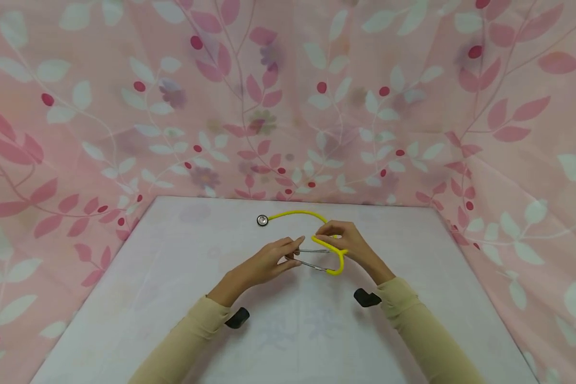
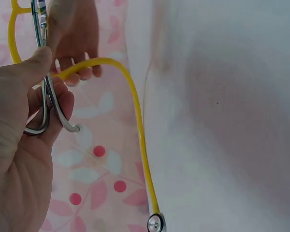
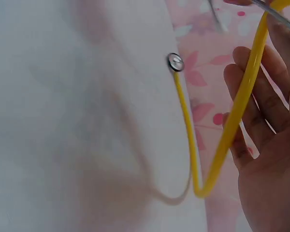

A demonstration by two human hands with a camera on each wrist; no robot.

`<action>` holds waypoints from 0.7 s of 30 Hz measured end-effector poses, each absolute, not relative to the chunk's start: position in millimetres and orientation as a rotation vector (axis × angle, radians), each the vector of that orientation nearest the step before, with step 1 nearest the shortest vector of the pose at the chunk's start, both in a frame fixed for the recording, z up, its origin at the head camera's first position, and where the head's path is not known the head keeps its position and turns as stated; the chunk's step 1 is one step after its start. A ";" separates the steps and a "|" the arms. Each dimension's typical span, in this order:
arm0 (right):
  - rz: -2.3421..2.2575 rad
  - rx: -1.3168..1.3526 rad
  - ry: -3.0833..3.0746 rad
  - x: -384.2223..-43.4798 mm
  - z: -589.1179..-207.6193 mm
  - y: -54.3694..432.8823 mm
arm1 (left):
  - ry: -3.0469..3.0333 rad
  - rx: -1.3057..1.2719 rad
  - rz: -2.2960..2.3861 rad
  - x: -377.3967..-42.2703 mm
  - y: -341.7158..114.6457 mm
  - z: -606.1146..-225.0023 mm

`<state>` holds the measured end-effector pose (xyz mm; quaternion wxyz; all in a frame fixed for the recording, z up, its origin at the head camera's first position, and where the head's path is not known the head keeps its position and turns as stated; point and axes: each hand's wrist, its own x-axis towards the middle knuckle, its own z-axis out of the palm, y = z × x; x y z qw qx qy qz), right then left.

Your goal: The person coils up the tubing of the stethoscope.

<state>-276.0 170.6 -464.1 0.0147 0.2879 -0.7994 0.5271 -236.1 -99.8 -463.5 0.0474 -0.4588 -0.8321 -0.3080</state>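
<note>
A stethoscope with yellow tubing point(image 1: 297, 212) is spread between both hands. My left hand point(image 1: 269, 262) grips its metal ear tubes point(image 2: 58, 106), which cross near the thumb in the left wrist view. The right hand point(image 1: 349, 241) pinches the yellow tubing near the fork, thumb against fingers; its other fingers are extended behind the tube in the right wrist view. From there the tubing curves away to the round chest piece point(image 1: 262, 220), which lies toward the back of the table. The thumb and fingertips of the right hand are partly cut off in its wrist view.
A white-covered table point(image 1: 125, 298) lies under the hands. Pink leaf-patterned cloth point(image 1: 288, 106) hangs behind it and along both sides. Black wrist-worn pieces point(image 1: 238, 318) show below each wrist.
</note>
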 end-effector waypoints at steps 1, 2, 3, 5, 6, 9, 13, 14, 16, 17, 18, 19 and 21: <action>1.706 0.920 -2.487 -275.3 -464.1 162.5 | -2.533 -1.391 -0.948 -235.1 -98.5 -460.1; 1.759 0.931 -2.480 -274.7 -465.0 155.9 | -2.529 -1.378 -0.949 -234.6 -98.2 -457.6; 1.798 0.944 -2.467 -274.1 -466.3 150.4 | -2.527 -1.369 -0.942 -234.3 -98.1 -455.5; 1.870 0.958 -2.440 -272.3 -468.0 141.6 | -2.526 -1.358 -0.927 -234.3 -99.2 -452.6; 1.893 0.962 -2.425 -271.9 -469.4 138.9 | -2.519 -1.360 -0.932 -234.3 -100.1 -451.5; 1.953 0.928 -2.406 -271.6 -473.4 137.7 | -2.499 -1.368 -0.941 -234.7 -99.5 -450.6; 1.989 0.922 -2.398 -270.6 -471.8 137.2 | -2.479 -1.356 -0.959 -234.8 -98.6 -450.7; 1.995 0.922 -2.393 -269.2 -469.8 136.8 | -2.475 -1.352 -0.963 -234.9 -98.4 -451.1; 2.017 0.937 -2.371 -266.3 -465.7 135.9 | -2.462 -1.344 -0.968 -235.3 -97.7 -452.4; 2.032 0.939 -2.366 -264.2 -463.1 135.1 | -2.451 -1.341 -0.972 -235.4 -97.4 -453.3; 2.040 0.931 -2.370 -262.0 -460.7 134.2 | -2.441 -1.336 -0.970 -235.6 -97.2 -454.4; 2.043 0.913 -2.382 -259.6 -458.4 133.0 | -2.433 -1.331 -0.962 -235.9 -96.9 -455.5; 2.051 0.858 -2.417 -255.9 -456.1 130.1 | -2.409 -1.319 -0.938 -236.7 -96.3 -457.2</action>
